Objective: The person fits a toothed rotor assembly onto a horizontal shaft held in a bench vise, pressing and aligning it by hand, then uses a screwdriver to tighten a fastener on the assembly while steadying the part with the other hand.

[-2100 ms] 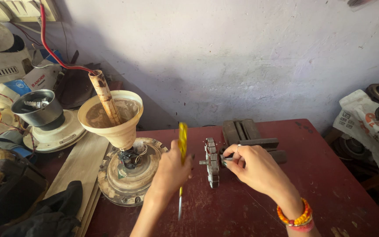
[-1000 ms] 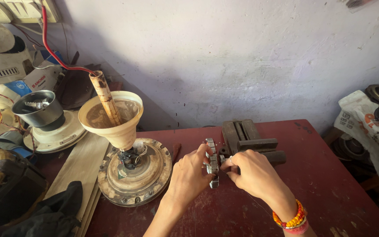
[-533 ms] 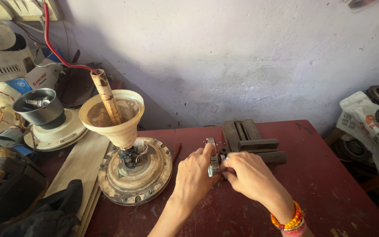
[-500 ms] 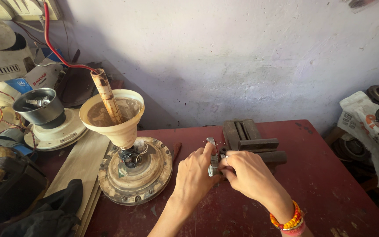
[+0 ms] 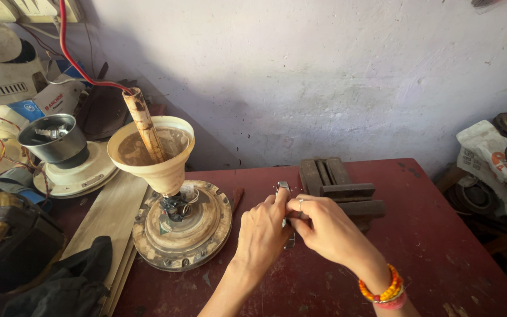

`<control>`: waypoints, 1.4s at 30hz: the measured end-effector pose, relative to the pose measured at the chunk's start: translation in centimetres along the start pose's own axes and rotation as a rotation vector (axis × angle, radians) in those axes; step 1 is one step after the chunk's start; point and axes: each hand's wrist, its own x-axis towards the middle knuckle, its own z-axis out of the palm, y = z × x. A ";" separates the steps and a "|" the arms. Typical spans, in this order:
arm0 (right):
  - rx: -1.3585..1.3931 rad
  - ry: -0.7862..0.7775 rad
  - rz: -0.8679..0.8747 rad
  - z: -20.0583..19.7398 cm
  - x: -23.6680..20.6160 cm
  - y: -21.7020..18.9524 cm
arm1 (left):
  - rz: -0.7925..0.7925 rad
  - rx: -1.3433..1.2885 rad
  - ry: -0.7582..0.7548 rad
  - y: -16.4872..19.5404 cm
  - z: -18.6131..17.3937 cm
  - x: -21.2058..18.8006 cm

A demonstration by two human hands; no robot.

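Rough whitewashed wall backs a dark red table (image 5: 441, 246) crowded with repair clutter. Two seconds earlier the left hand (image 5: 262, 232) held a yellow-handled screwdriver upright beside the work; that tool is now out of sight, and both hands have closed in on the small metal part (image 5: 283, 186) standing on the table in front of a block of dark wooden pieces (image 5: 338, 188). Left fingers are clamped on its near side, while the right hand (image 5: 327, 226) pinches it from the other. An old ceiling-fan motor (image 5: 183, 226) with its cream canopy cup (image 5: 154, 149) sits just left, untouched.
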 end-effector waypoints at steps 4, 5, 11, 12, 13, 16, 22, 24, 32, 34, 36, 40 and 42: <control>-0.004 -0.118 0.197 -1.7 0.0 0.6 | -0.014 -0.029 -0.015 -0.1 -0.1 0.0; -0.015 -0.122 0.215 -2.1 -0.1 0.9 | 0.004 -0.043 0.005 -0.1 -0.1 0.0; -0.099 -0.373 0.461 -5.1 -0.9 3.3 | -0.028 -0.040 -0.060 -0.2 -0.5 0.1; -0.094 -0.406 0.477 -5.7 -1.2 3.8 | -0.022 -0.039 -0.057 -0.2 -0.5 0.0; -0.074 -0.432 0.467 -6.4 -1.5 4.2 | -0.022 -0.033 -0.058 -0.1 -0.5 0.1; -0.045 -0.484 0.461 -7.5 -2.0 4.8 | 0.000 -0.024 -0.035 -0.1 -0.6 0.0; -0.201 -0.297 0.373 -5.8 -1.6 3.9 | -0.003 -0.082 -0.037 -0.6 -0.9 0.0; -0.097 -0.222 0.270 -4.6 -1.2 3.3 | 0.039 -0.107 0.022 -1.0 -1.2 -0.1; -0.039 0.209 0.171 -1.4 -0.1 2.6 | -0.026 -0.136 -0.137 -2.9 -1.1 0.0; -0.049 0.245 0.151 -0.9 0.0 2.9 | -0.040 -0.157 -0.147 -3.3 -0.8 0.1; -0.065 0.250 0.154 -0.4 0.1 3.2 | -0.038 -0.176 -0.108 -3.6 -0.5 0.2; -0.087 0.273 0.072 0.5 0.6 3.8 | -0.166 -0.131 -0.118 -3.9 -0.3 0.5; -0.156 0.258 0.100 0.6 0.8 4.0 | -0.222 -0.103 -0.121 -4.0 -0.5 0.7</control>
